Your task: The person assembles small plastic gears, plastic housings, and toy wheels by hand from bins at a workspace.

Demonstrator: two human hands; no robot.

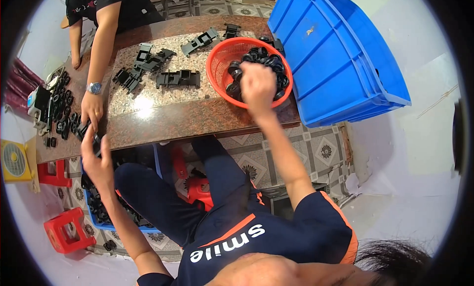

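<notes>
Head view: L hand (98, 166) holds blk. chassis (97, 144); R hand (258, 84), grip unclear, apparently picking wheels (277, 64); next move likely needs firm pinch.

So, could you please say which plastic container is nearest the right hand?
The round red basket holding black wheels, beneath the right hand; the bin beside it and the floor crate are blue.

The tabletop (197, 119) is made, as it seems, of polished stone, speckled and so glossy that a bright light is reflected in it. The frame parts (178, 79) are formed of matt, hard-looking plastic. The round basket (216, 63) is moulded of perforated plastic, and in it wheels (259, 54) with a slight shine are seen. The big bin (326, 59) is made of smooth, ribbed plastic
</notes>
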